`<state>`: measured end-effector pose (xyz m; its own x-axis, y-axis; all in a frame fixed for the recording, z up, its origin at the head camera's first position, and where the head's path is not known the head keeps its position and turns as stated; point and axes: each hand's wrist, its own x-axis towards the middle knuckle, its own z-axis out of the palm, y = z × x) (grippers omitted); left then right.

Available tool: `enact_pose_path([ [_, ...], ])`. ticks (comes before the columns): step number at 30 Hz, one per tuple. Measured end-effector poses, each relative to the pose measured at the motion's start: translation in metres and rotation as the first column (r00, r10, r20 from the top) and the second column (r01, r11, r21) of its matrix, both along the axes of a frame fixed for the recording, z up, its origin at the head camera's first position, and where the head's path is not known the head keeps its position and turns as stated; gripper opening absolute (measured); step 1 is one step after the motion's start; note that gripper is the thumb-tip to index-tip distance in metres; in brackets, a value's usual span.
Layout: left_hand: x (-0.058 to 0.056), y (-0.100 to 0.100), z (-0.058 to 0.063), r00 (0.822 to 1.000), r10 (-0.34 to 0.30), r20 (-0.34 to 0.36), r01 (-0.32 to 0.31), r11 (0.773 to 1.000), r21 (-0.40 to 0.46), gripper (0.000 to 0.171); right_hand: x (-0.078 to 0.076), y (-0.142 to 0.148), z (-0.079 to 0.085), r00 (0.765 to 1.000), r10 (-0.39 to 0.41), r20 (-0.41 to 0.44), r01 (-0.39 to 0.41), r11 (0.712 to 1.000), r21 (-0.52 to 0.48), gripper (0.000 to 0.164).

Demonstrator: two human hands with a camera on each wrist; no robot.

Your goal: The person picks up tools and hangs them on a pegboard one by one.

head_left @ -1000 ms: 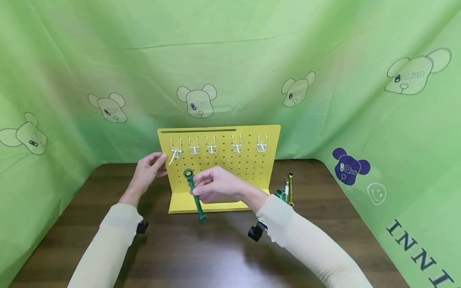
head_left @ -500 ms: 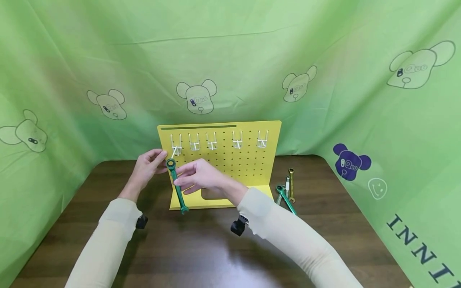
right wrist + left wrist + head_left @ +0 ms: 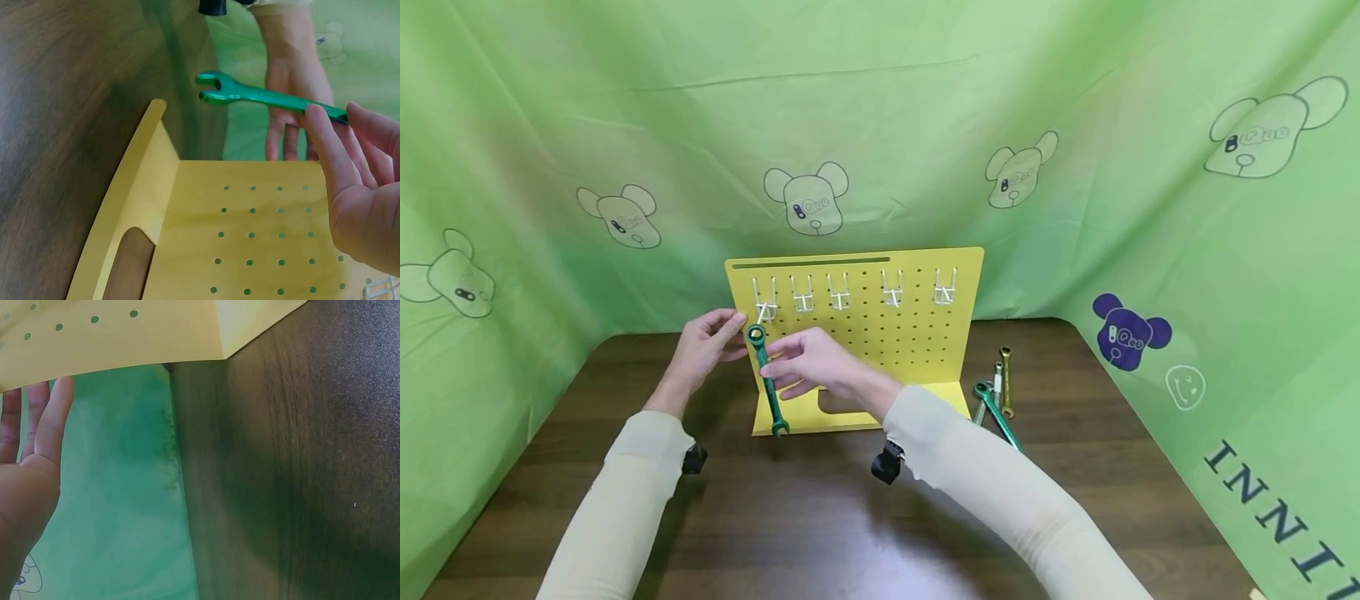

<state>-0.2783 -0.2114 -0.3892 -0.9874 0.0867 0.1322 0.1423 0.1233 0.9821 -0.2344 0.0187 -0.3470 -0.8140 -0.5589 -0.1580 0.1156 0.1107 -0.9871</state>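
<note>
My right hand (image 3: 820,362) pinches a green combination wrench (image 3: 767,379) between thumb and fingertips. The wrench hangs nearly upright, its ring end at the top, overlapping the tip of the leftmost white hook (image 3: 765,310). Its open-jawed end (image 3: 220,89) points down toward the table, as the right wrist view shows. With my left hand (image 3: 703,346) I hold the left edge of the yellow pegboard (image 3: 880,333). The thumb lies at that edge, and other fingers reach behind the board. In the left wrist view, fingertips (image 3: 62,387) meet the pegboard's edge.
Several other white hooks (image 3: 839,298) line the upper pegboard. To the right of the board, several wrenches lie on the dark wooden table (image 3: 850,517), among them a green wrench (image 3: 997,415) and a gold-coloured wrench (image 3: 1006,383). Green printed cloth (image 3: 910,108) surrounds the table.
My right hand has moved left with the green wrench, bringing its ring end to the leftmost hook's tip; in the last half second it rose slightly. My left hand has stayed at the pegboard's edge.
</note>
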Motion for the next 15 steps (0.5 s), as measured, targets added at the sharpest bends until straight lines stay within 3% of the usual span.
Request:
enact_pose_path([
  [8,0.0,-0.002,-0.001,1.0,0.007,-0.006,-0.007,1.0,0.0,0.027,-0.01,-0.006,-0.006,0.993,-0.11,0.049,0.109,0.994,0.004,0.033],
  [15,-0.001,0.001,-0.001,1.0,0.002,-0.009,-0.001,1.0,0.012,0.034,-0.02,-0.009,-0.009,0.958,-0.259,0.12,0.264,0.964,-0.034,0.027],
])
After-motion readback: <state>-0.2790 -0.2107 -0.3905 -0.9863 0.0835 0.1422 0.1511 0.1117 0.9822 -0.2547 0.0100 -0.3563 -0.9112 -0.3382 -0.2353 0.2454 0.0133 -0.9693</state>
